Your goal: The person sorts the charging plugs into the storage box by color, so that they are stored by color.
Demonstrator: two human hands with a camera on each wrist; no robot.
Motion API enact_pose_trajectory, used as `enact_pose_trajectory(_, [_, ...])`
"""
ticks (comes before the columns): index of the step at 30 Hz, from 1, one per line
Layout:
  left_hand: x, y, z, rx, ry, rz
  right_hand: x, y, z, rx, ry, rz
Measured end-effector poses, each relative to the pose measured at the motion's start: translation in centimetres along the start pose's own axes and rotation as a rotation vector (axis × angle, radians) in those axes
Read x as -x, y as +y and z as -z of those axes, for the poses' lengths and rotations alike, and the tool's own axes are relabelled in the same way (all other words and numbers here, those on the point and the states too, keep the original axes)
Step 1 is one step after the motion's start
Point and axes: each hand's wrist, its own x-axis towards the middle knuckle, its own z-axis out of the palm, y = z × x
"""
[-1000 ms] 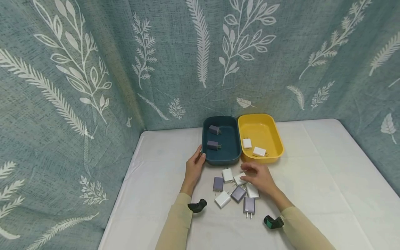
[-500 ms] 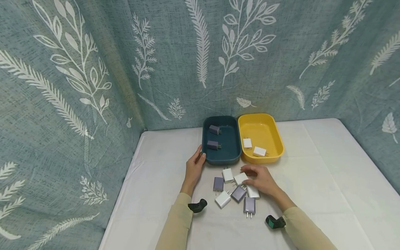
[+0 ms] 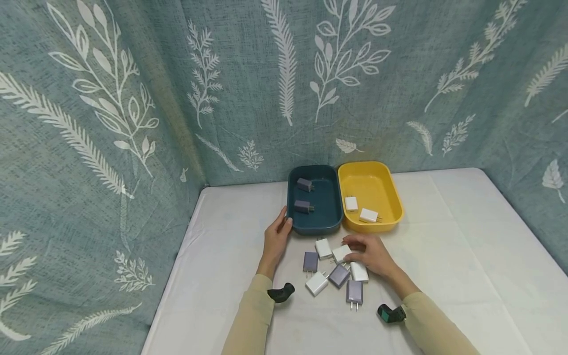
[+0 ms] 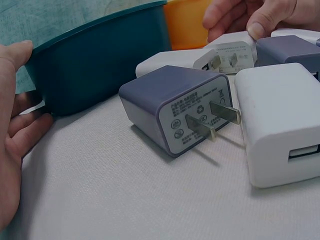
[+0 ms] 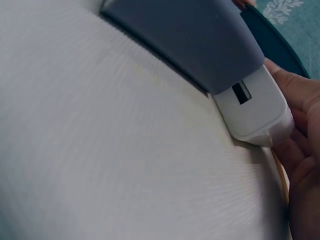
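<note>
My right hand (image 3: 370, 254) is at a white USB wall charger (image 3: 341, 253), with its thumb and fingers round the charger's right end. In the right wrist view, this white charger (image 5: 262, 107) sits between thumb and fingers, partly behind a grey-purple charger (image 5: 190, 40). My left hand (image 3: 276, 241) rests on the near left corner of the dark teal bin (image 3: 317, 230), its thumb by the rim and its other fingers along the outer wall. Close in the left wrist view stand a purple charger (image 4: 175, 107), prongs outward, and a white charger (image 4: 280, 120).
Several purple and white chargers lie around on the white tablecloth (image 3: 222, 276), including a purple one (image 3: 354, 292) nearest the front. Two purple chargers (image 3: 303, 206) lie in the teal bin, two white chargers (image 3: 369, 215) in the yellow bin (image 3: 395, 219). A patterned curtain (image 3: 248, 88) hangs behind.
My right hand has shifted slightly right and its thumb has come down onto the white charger's end. The left hand and the bins stay where they were.
</note>
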Motion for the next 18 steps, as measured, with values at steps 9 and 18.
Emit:
enact_pose_trajectory(9, [-0.13,-0.12,0.06,0.014,-0.002,-0.002,0.25,0.0,-0.21,0.028,0.044,-0.018])
enact_pose_trajectory(18, [-0.06,-0.14,0.1,0.0,-0.007,-0.003,0.46,-0.06,-0.25,0.011,0.063,-0.031])
